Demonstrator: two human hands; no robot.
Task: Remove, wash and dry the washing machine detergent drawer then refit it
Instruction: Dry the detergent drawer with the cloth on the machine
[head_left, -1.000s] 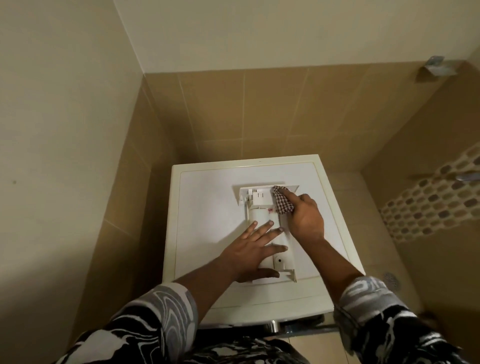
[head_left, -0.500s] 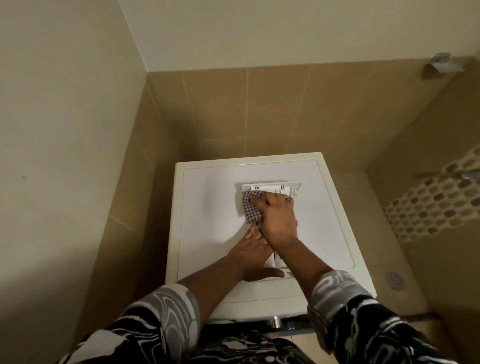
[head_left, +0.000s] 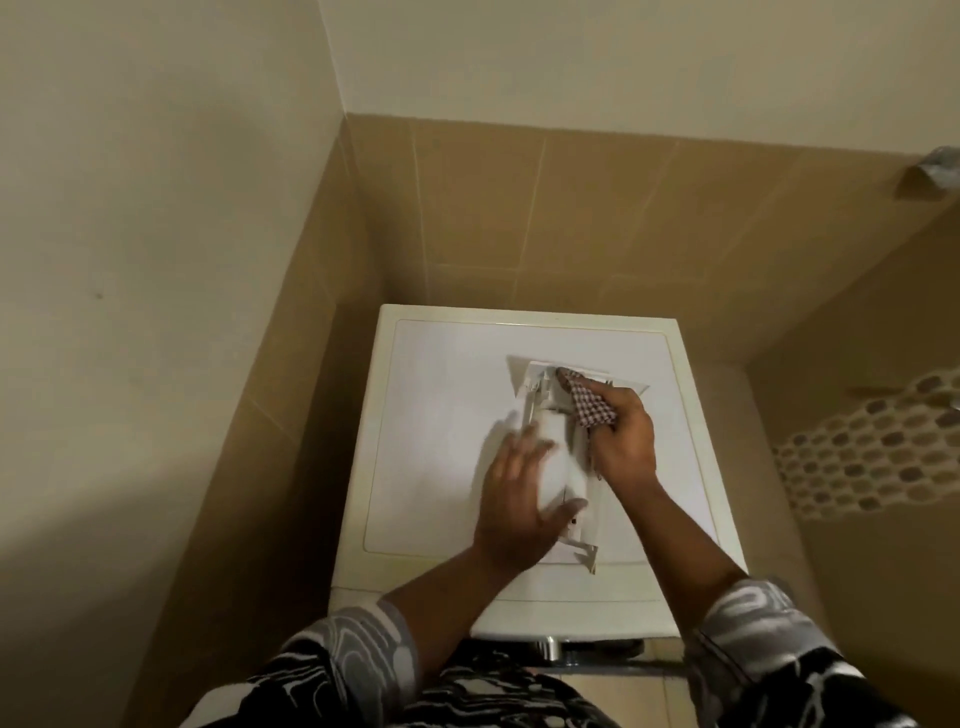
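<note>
The white detergent drawer lies lengthwise on top of the white washing machine. My left hand rests flat on the drawer's near half with its fingers spread, thumb across the drawer. My right hand grips a bunched red-and-white checked cloth and presses it against the drawer's far right end. The drawer's middle is partly hidden under both hands.
The machine stands in a corner with tan tiled walls behind and to the left. A mosaic tile band runs along the right wall. A metal fitting sticks out at the upper right. The machine's front edge is just below my arms.
My right hand has swept the cloth from the drawer's far left back to its far right end. My left hand has slid leftward and spread over the near half.
</note>
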